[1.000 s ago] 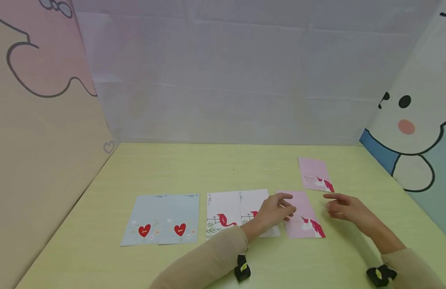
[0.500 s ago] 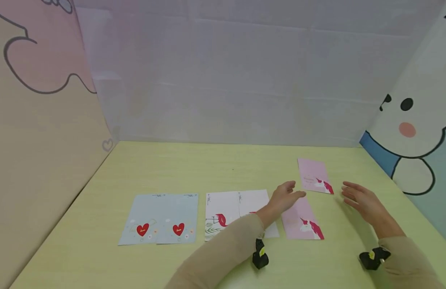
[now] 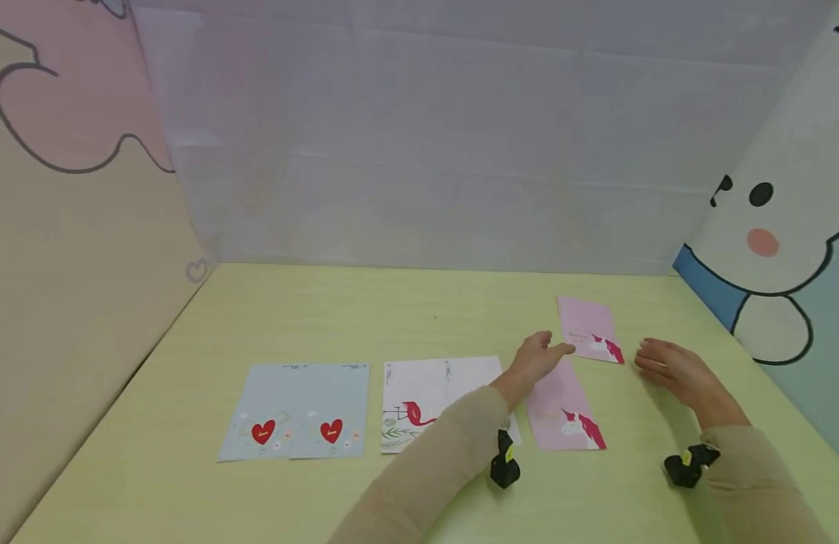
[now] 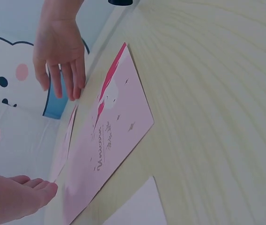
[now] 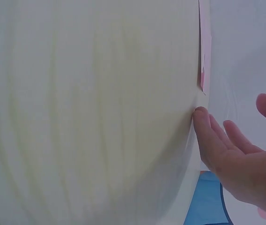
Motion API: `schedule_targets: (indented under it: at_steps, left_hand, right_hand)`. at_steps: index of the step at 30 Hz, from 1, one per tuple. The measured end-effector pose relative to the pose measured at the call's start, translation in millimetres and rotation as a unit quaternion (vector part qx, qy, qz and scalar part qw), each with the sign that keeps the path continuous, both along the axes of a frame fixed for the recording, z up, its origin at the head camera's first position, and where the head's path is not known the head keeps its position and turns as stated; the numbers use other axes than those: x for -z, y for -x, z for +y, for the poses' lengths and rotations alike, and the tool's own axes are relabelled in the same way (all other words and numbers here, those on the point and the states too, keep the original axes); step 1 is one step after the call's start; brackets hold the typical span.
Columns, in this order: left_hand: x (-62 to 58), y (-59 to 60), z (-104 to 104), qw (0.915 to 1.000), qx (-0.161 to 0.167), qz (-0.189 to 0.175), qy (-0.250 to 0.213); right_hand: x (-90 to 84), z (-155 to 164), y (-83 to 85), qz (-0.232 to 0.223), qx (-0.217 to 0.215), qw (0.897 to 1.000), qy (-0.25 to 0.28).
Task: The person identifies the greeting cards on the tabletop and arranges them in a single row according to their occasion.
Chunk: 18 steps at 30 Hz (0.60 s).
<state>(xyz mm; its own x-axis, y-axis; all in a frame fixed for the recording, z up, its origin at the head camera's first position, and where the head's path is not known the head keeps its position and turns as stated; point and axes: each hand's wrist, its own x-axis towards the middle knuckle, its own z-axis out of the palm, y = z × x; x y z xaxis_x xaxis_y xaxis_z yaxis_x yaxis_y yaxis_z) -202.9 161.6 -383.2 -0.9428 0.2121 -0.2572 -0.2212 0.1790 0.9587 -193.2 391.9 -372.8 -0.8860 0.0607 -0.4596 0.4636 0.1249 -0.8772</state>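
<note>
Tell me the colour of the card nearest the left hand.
Pink, with a white-and-magenta unicorn: the far pink card, best in the head view.

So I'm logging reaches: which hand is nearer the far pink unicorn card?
Left. The left hand has fingertips at the far pink unicorn card's near-left edge; the right hand sits off to its right.

Heart cards (image 3: 297, 412) lie left, flamingo cards (image 3: 436, 393) middle, unicorn cards (image 3: 565, 412) right, seemingly one (image 3: 587, 330) farther back.
</note>
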Motion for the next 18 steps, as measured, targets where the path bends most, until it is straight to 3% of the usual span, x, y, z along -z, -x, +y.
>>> schedule_targets:
  at_steps: [11, 18]
  left_hand:
    - [5.8, 7.8, 10, 1.0, -0.002, 0.002, -0.001]
    - [3.3, 12.1, 17, 0.9997, 0.019, -0.012, 0.0]
  right_hand:
    - [1.0, -4, 2.2, -0.002, 0.016, 1.0, 0.01]
    - [-1.0, -4, 1.5, 0.006, 0.004, 1.0, 0.007]
